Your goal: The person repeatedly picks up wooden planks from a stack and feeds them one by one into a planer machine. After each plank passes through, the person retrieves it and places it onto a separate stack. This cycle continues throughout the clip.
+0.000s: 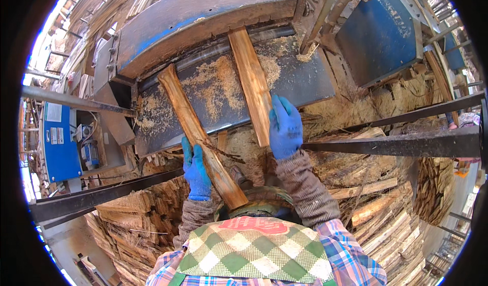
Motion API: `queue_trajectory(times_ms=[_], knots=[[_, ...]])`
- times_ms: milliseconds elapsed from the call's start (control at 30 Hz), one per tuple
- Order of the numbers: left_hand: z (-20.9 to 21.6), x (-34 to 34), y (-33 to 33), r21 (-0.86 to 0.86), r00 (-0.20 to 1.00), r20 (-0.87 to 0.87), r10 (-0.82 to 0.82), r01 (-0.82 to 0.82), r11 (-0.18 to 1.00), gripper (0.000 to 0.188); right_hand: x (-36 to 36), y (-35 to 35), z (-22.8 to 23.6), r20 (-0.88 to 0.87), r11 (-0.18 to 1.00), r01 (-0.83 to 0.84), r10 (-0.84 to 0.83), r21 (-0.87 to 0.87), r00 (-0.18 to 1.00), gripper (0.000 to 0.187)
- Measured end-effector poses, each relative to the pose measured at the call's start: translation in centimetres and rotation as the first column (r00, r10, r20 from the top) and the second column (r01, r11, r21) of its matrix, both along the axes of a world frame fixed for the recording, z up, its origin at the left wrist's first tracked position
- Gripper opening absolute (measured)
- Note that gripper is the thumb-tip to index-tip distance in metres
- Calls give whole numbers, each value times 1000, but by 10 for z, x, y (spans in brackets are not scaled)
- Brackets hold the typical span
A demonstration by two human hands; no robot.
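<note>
A long rough wooden board (192, 117) slants from the machine's steel table (300, 85) down toward my apron. My left hand (196, 173), in a blue glove, grips this board's left edge, its fingers on the edge and its underside hidden. To the right, a second wooden board (250, 83) lies on the table, its far end under the machine's housing at the roller (206, 51). On that board's near right edge, my gloved right hand (285, 128) is closed, fingertips on the wood and thumb not clearly visible.
Sawdust (223, 77) covers parts of the table. Dark metal bars (401, 144) run out on both sides of me. Stacked wood slabs (134, 215) lie below them. A blue control box (61, 141) stands left, a blue machine cabinet (378, 34) right.
</note>
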State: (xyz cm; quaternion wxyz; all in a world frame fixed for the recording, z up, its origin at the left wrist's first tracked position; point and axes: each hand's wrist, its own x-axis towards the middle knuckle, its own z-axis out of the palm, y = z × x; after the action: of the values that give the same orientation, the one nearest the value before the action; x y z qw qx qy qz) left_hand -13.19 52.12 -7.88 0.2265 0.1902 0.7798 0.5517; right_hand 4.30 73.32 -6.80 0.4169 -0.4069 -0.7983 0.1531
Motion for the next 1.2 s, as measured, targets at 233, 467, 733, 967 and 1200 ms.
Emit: queue_trajectory(times_ms=[233, 467, 733, 967, 1200], knots=[[1, 2, 2, -6, 998, -53, -41, 41, 999, 72, -65, 79, -1, 26, 910, 164, -166, -380, 986, 36], [-2, -5, -2, -9, 996, 92, -21, 22, 1000, 70, -75, 76, 1, -23, 849, 209, -251, -485, 968, 43], [3, -15, 7, 106, 948, 292, -125, 98, 990, 72, -26, 6, -1, -389, 679, -386, 158, -625, 908, 58], [14, 62, 24, 211, 808, 483, -337, 266, 941, 73, 67, -159, 12, 95, 680, -72, 205, -730, 974, 58], [58, 124, -15, 37, 758, 157, -633, 636, 771, 88, 75, -95, 20, -193, 811, -179, 83, -557, 978, 51]])
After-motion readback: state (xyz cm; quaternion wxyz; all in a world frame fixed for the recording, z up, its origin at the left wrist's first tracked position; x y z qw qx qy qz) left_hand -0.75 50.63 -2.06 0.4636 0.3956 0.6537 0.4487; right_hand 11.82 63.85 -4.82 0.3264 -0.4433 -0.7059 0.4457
